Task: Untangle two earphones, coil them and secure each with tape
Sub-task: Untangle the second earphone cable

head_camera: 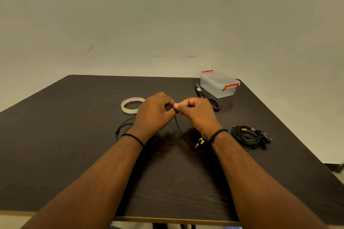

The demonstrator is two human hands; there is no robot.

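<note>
Above the middle of the dark table point(74, 154), my left hand point(154, 113) and my right hand point(197, 113) meet, both pinching a black earphone cable point(179, 128). From the fingers the cable hangs down to the table, ending near a yellow tag and plug point(200, 142) by my right wrist. More loops of the same cable point(123, 126) lie left of my left wrist. A second black earphone point(249, 135), bundled with a yellow tag, lies on the table to the right. The roll of clear tape point(131, 105) lies flat just beyond my left hand.
Black-handled scissors point(206, 96) lie behind my right hand. A clear plastic box with red latches point(219, 83) stands at the far right corner. A plain wall rises behind the table. The near table edge runs under my forearms.
</note>
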